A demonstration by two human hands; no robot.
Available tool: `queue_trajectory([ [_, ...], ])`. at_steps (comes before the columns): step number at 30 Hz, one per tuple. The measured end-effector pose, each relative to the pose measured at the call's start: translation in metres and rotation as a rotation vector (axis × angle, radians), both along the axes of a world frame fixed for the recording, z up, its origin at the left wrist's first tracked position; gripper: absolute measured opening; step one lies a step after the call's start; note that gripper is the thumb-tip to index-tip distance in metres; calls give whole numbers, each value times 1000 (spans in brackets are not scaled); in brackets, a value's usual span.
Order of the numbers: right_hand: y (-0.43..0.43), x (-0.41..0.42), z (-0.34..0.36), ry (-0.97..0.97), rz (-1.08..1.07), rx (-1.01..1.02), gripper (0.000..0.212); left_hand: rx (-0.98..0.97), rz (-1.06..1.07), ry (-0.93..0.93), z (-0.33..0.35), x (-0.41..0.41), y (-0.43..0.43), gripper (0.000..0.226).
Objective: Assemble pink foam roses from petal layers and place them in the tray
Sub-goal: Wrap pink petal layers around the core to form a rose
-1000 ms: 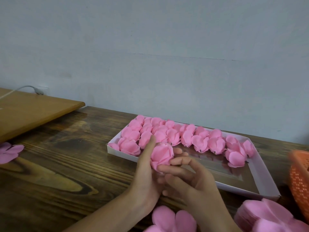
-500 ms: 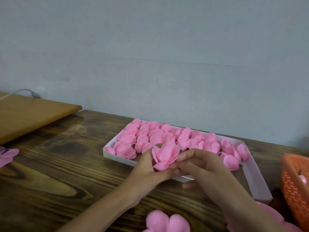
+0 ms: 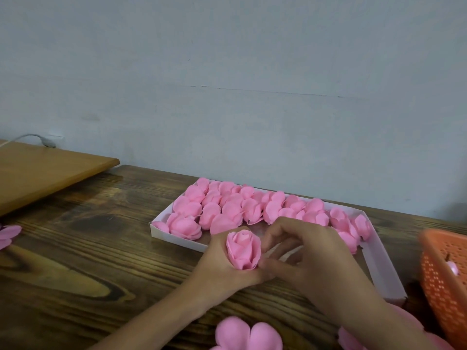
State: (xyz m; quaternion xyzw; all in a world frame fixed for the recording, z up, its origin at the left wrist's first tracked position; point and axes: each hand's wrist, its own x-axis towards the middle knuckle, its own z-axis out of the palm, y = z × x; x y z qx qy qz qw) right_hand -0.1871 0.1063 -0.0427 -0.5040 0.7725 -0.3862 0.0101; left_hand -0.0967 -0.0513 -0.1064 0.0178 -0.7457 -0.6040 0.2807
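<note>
Pink foam makes up the finished rose (image 3: 243, 250), which stands upright in the left hand (image 3: 219, 271), just in front of the tray (image 3: 384, 269) and above the desk (image 3: 75, 274). The left fingers are curled around its base, probably so the layers stay together. The right hand (image 3: 316, 261) is beside it, with the thumb at the base of the rose. Its fingers (image 3: 280, 227) are bent with a gap between them, so I cannot tell if they grip the rose. I think this hand is tightening the outer petals before the rose goes in the tray.

I count one rose in the hands, one tray and one orange basket (image 3: 444, 279). The roses in the tray (image 3: 227, 208) overlap; there are about twenty. One loose petal layer (image 3: 249, 334) lies near the wrists and another (image 3: 7, 234) at the far left.
</note>
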Motion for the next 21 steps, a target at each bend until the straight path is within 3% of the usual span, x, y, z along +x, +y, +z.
queue_trajectory([
  [5,-1,-2,-1,92,75,-30,50,14,-41,-63,1,2,3,27],
  [12,2,-9,0,289,113,-2,49,19,-81,-104,1,6,2,14],
  [21,1,-13,-4,369,184,11,38,21,-178,-132,-2,5,3,17],
])
